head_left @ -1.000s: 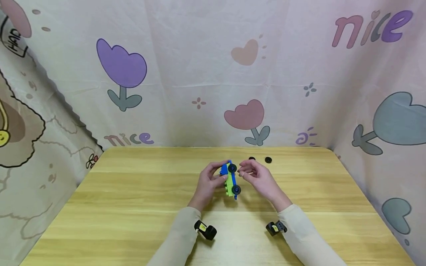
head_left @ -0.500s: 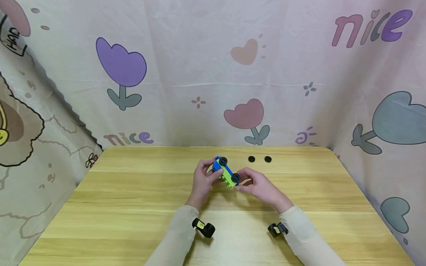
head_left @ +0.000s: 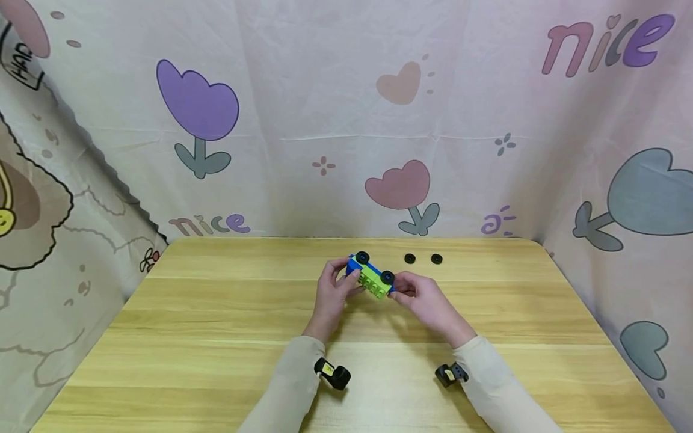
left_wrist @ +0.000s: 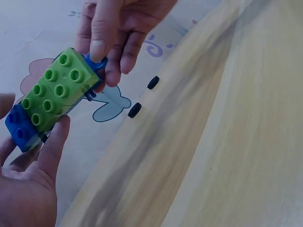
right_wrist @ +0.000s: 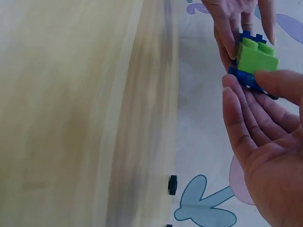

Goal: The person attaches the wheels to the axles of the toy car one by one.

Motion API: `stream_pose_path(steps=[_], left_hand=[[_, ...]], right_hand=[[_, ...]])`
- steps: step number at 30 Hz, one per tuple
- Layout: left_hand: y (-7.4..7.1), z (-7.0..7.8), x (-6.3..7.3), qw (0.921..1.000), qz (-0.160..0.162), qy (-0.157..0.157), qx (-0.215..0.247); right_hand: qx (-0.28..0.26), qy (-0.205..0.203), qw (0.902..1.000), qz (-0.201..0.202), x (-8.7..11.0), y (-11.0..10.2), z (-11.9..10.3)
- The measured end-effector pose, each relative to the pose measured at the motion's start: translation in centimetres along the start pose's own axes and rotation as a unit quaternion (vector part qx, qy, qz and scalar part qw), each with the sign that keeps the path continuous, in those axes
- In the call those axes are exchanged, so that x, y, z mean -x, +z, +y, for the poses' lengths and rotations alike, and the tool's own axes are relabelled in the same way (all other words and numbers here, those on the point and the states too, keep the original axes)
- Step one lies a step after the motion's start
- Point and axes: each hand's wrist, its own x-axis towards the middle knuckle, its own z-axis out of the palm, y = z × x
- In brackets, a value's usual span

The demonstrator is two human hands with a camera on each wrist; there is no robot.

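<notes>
A toy car (head_left: 372, 282) of lime green and blue building blocks is held above the table between both hands. Two black wheels show along its side in the head view, and its studs tilt toward the person. My left hand (head_left: 330, 297) grips the blue-block end between thumb and fingers. At the opposite end, my right hand (head_left: 430, 302) pinches a small blue tab (left_wrist: 96, 65), thumb on top in the left wrist view. Green studs (left_wrist: 61, 90) face the left wrist camera. From the right wrist view, the green block (right_wrist: 258, 57) sits on a blue base.
Two loose black wheels (head_left: 409, 258) (head_left: 436, 259) lie near the back edge of the wooden table (head_left: 216, 337), behind the right hand. A printed cloth (head_left: 303, 108) hangs behind the table. Each wrist carries a small black camera (head_left: 338, 376).
The right hand came from beside the car to its near end and took hold of the tab. The car turned from nearly upright in view to slanted, and rose slightly, studs now showing more.
</notes>
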Motion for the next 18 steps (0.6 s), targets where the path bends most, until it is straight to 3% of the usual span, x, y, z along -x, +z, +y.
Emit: stream_pose_path(steps=[6,12,18], left_hand=[[0.08,-0.23,0.04,0.9998,0.003,0.006,-0.02],[0.31,-0.08,0.0,0.9988,0.023,0.008,-0.042],[0.57,0.16,0.19,0.9977,0.025,0.032,-0.054]], right_hand=[[-0.011,0.017,0.9994,0.029,-0.05,-0.28,0.09],[-0.056,0.018,0.9973,0.044,-0.32,-0.34,0.4],[-0.093,0.027,0.9934,0.062,-0.53,-0.18,0.5]])
